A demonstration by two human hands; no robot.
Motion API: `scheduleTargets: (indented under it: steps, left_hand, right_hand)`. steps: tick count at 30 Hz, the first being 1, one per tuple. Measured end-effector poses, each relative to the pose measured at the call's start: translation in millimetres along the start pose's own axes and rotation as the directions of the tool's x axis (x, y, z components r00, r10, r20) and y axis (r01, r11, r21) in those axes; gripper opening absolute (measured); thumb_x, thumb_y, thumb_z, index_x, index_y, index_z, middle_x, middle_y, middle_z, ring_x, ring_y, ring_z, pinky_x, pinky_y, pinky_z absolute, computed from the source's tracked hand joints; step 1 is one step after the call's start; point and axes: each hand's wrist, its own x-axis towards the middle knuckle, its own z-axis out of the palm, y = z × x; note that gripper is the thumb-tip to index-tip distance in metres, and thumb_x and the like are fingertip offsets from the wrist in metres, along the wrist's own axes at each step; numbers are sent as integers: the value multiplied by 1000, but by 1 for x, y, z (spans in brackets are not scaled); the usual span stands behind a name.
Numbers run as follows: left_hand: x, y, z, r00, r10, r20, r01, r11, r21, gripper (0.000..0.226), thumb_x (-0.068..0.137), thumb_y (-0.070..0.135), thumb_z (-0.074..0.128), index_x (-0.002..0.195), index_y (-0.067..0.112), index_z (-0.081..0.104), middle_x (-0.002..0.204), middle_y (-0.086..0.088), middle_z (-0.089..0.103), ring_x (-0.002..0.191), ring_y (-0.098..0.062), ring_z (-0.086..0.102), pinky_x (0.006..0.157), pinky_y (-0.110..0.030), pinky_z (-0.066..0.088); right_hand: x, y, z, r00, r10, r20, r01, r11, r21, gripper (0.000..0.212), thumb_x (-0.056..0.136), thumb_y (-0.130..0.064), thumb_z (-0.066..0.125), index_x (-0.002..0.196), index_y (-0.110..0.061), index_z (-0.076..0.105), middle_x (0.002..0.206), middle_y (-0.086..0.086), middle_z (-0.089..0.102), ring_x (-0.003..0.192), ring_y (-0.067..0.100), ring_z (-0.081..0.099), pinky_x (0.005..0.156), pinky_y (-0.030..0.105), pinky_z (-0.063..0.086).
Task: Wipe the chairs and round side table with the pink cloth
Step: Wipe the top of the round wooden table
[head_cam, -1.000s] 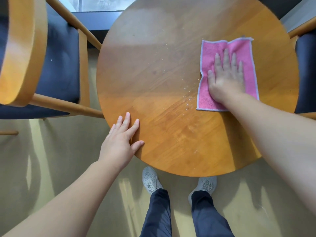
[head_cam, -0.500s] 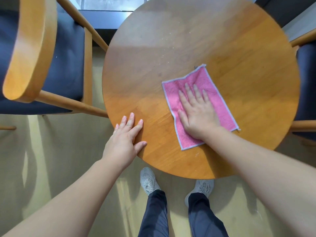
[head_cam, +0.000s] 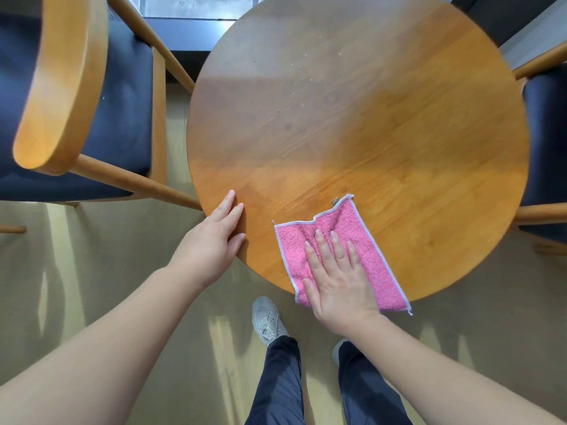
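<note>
The round wooden side table (head_cam: 383,124) fills the upper middle of the view. A pink cloth (head_cam: 352,237) with a pale hem lies flat at the table's near edge, its near corner hanging just over the rim. My right hand (head_cam: 336,277) presses flat on the cloth with straight fingers. My left hand (head_cam: 211,237) rests with straight fingers against the table's near left edge. A wooden chair (head_cam: 61,87) with a dark blue seat stands to the left. Part of a second chair (head_cam: 546,142) shows at the right edge.
Small pale specks dot the far part of the tabletop. My two feet in grey shoes (head_cam: 267,320) stand on the beige floor just under the table's near rim. A dark sill and window run along the top.
My right hand has slid the pink cloth from the far right of the tabletop toward me, down to the near edge. My left hand has stayed at the table's left rim.
</note>
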Motion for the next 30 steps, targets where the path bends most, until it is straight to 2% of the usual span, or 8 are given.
scheduleTargets:
  steps: [4,7,10,13,17,20,24,30]
  left_hand:
    - [4,-13,-1,999,2,-53,4,992,130,59,92,32,58,146,21,36,158,-2,13,146,-19,11,117,-32,13]
    - [4,-19,-4,999,9,-51,-5,997,74,56,93,30,58,145,27,36,158,4,14,145,-14,12,115,-28,15]
    - [6,-25,-7,998,17,-55,-14,999,46,62,92,31,60,147,24,32,157,7,14,145,-9,13,112,-20,10]
    - [8,-32,-4,998,19,-60,-12,994,113,68,90,38,60,148,20,30,158,1,13,146,-15,12,116,-25,4]
    - [7,-34,-3,999,-1,-51,4,999,51,68,87,37,64,146,22,34,157,0,13,146,-18,10,119,-34,10]
    - [8,-37,-4,999,14,-45,-12,999,31,68,86,36,65,145,23,35,157,2,13,146,-17,10,119,-34,12]
    - [7,-41,-1,998,19,-53,-18,1000,19,69,86,39,64,146,25,33,150,12,2,146,-15,8,118,-32,13]
    - [6,-41,-1,999,24,-49,-24,1000,11,68,87,40,62,147,27,31,150,14,0,146,-13,6,117,-30,9]
  right_hand:
    - [12,5,-3,1000,-18,-7,18,1000,4,64,95,-46,31,149,-14,29,159,11,17,147,33,15,116,53,12]
    - [46,10,-12,1000,-10,-20,10,1000,-5,65,95,-50,28,149,-15,22,159,9,15,146,35,18,116,54,10]
    - [89,20,-28,1000,0,7,0,1000,-3,68,94,-51,23,151,-15,19,161,9,14,148,34,14,118,51,3]
    - [128,31,-46,999,22,36,-22,1000,-5,69,93,-52,13,155,-19,15,163,5,5,150,30,3,120,48,-3]
    - [178,45,-67,998,57,15,-57,998,-10,70,92,-50,14,155,-20,15,164,5,5,150,30,3,120,48,-2]
    - [215,53,-77,994,111,1,-111,994,-7,67,95,-49,17,156,-21,10,164,5,-1,150,28,-2,120,48,-3]
    - [252,59,-86,986,164,-31,-165,986,-35,64,98,-48,17,156,-22,7,164,4,-4,150,28,-4,120,48,-3]
    - [259,57,-89,984,176,-22,-177,983,-52,64,99,-48,14,156,-22,2,163,5,-7,150,28,-6,121,46,-4]
